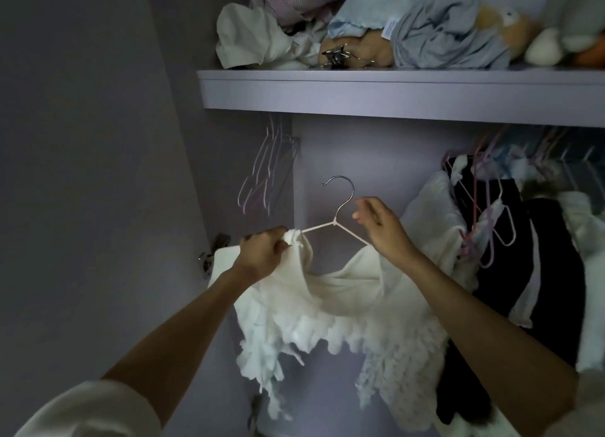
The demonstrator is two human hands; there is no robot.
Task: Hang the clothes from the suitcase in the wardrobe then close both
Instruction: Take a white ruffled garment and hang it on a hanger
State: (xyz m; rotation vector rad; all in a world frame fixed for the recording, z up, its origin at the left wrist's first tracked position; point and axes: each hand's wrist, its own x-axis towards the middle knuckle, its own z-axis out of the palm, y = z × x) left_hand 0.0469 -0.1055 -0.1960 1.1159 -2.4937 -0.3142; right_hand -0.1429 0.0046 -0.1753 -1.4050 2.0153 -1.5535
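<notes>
Our left hand (262, 251) pinches the white top's (343, 302) bunched shoulder on the hanger (340, 220), while our right hand (379, 223) grasps its other arm.

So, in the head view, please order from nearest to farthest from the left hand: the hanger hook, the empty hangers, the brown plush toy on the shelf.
From the left hand:
1. Hanger hook, up to its right.
2. Empty hangers, above it.
3. Brown plush toy, on the shelf overhead.
</notes>
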